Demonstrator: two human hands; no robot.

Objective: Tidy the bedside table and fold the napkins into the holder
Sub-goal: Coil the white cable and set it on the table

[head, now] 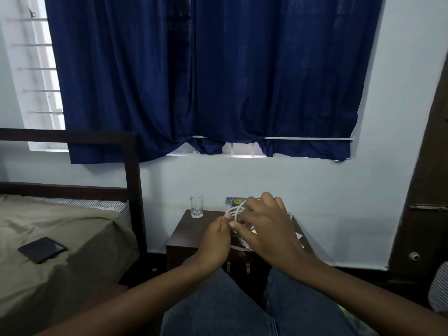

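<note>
A small dark wooden bedside table point(184, 235) stands against the wall below the window. Both hands are over its top, working a coiled white cable point(234, 212). My left hand point(217, 235) pinches the coil's loops between thumb and fingers. My right hand point(264, 226) curls around the coil from the right and covers most of it. A clear drinking glass point(196, 205) stands upright at the table's back left corner. White paper, possibly a napkin point(300, 236), peeks out on the table behind my right wrist. A grey object with a yellow label point(236, 202) sits at the table's back, mostly hidden.
A bed with a tan sheet point(72, 238) and dark headboard point(132, 180) stands left of the table, with a black phone point(42, 249) lying on it. Blue curtains point(206, 76) hang above. A dark wooden door point(426, 202) is at the right. My knees in jeans point(218, 311) are in front.
</note>
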